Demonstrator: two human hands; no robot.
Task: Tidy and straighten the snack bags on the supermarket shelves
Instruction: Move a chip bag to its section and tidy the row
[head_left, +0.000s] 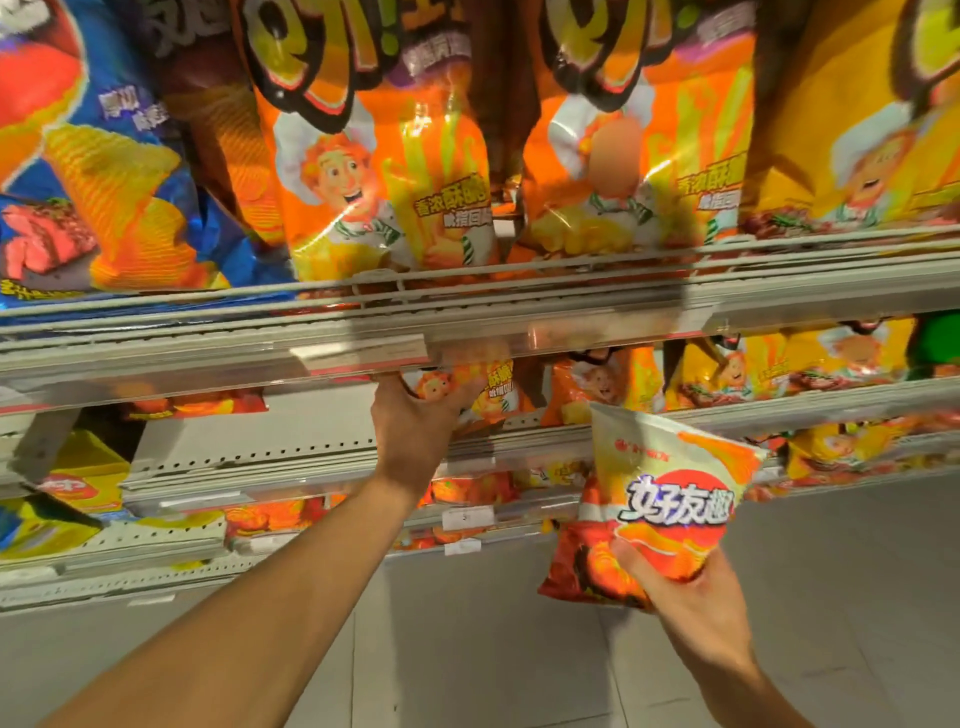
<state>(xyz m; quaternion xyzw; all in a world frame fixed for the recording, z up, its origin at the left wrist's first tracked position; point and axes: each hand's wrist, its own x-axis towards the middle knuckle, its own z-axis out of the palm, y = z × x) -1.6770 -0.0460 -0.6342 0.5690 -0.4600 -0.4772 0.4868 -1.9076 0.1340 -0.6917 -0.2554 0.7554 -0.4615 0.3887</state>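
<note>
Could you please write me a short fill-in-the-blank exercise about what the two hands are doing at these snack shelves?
1. The right hand holds ____ snack bags away from the shelves.
2. The left hand reaches to a small ____ bag on the second shelf.
3. The pale bag lies in front of a ____ bag.

Missing words: two; orange; red
</note>
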